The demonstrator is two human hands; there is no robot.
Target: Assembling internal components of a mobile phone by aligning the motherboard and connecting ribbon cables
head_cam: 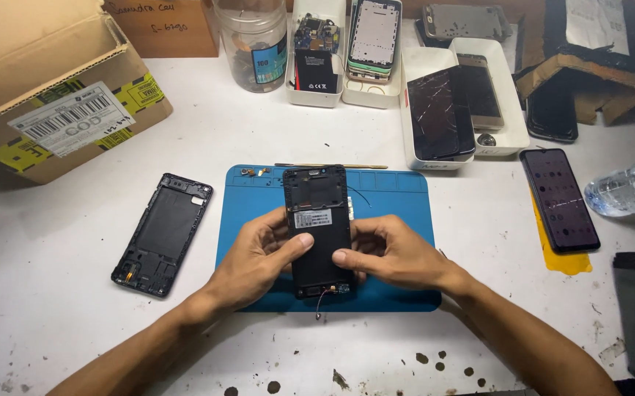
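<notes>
I have the opened phone (319, 231) on the mat (398, 198), left hand (259, 257) and right hand (390, 253) gripping its sides, thumbs pressing the battery; prying it needs careful leverage, I judge.

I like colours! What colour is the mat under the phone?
Blue. The mat shows best in the head view.

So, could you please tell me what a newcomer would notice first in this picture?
Probably the opened phone on the blue mat at centre, gripped from each side by the left hand and right hand. Next, its removed black back cover lying left, and the cracked screens in the white tray behind.
</notes>
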